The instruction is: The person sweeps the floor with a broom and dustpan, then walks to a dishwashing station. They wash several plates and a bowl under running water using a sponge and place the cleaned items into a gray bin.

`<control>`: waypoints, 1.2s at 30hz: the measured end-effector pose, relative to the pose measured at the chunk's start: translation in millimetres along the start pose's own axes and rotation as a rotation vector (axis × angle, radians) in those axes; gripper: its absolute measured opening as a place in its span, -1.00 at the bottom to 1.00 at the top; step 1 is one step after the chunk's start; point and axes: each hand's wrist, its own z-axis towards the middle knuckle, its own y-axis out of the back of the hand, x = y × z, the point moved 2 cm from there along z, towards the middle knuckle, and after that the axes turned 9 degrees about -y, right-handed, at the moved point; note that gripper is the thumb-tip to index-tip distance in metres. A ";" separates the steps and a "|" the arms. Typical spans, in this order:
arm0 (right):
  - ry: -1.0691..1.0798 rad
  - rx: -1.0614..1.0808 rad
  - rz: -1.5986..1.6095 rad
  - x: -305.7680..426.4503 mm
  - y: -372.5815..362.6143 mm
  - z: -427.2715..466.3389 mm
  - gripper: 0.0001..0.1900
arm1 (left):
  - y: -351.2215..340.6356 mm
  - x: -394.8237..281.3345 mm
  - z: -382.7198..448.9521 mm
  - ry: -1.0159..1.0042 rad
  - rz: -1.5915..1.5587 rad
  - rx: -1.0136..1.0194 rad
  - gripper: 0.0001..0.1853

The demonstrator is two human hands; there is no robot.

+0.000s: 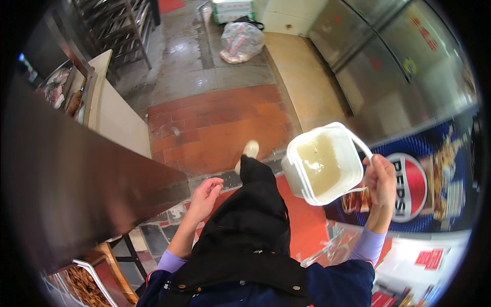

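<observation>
By its white handle, a square white plastic bucket hangs tilted from my right hand. Cloudy pale-yellow liquid covers its bottom, and the mouth faces up towards me. My left hand hangs loosely curled in front of my left side, with nothing seen in it. Between my hands are my black apron and one pale shoe on the floor.
A dark metal-looking panel stands close on my left, near a counter. Right are steel cabinets and a Pepsi-branded panel. Ahead, a filled plastic bag rests on wet-looking floor. A food tray sits lower left.
</observation>
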 end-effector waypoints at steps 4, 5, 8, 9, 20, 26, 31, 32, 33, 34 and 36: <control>-0.035 0.133 -0.026 44.5 -30.7 155.0 -0.74 | 20.0 18.7 85.8 0.084 -0.092 -0.251 -0.77; -0.082 0.130 -0.040 52.0 -38.6 193.4 -0.76 | 29.3 29.7 106.2 0.219 -0.032 -0.348 -0.78; -0.239 0.137 -0.053 75.2 -65.4 303.0 -0.81 | 58.6 56.7 154.5 0.355 0.045 -0.617 -0.78; -0.242 0.207 -0.027 85.9 -77.7 336.3 -0.81 | 66.6 63.5 164.3 0.433 0.066 -0.635 -0.79; -0.187 0.359 -0.028 224.8 -266.4 620.3 -0.79 | 136.9 48.3 185.6 0.933 0.087 -0.732 -0.84; -0.176 0.425 0.017 300.9 -380.1 761.3 -0.77 | 235.7 77.6 320.9 0.847 0.842 0.059 -0.81; -0.213 0.431 -0.024 354.9 -493.7 886.4 -0.76 | 384.8 36.1 613.7 0.667 0.108 -0.887 -0.77; -0.142 0.464 -0.010 366.7 -517.2 912.7 -0.74 | 416.2 22.3 684.4 0.635 0.141 -0.884 -0.77; -0.173 0.455 0.026 375.9 -540.1 940.3 -0.74 | 447.4 3.4 758.1 0.429 0.294 -0.843 -0.84; -0.178 0.471 0.014 385.2 -563.4 967.7 -0.74 | 475.2 -17.4 829.0 0.361 0.409 -0.806 -0.84; -0.178 0.515 0.028 404.4 -609.0 1021.3 -0.75 | 517.0 -67.0 958.9 0.366 0.445 -0.741 -0.74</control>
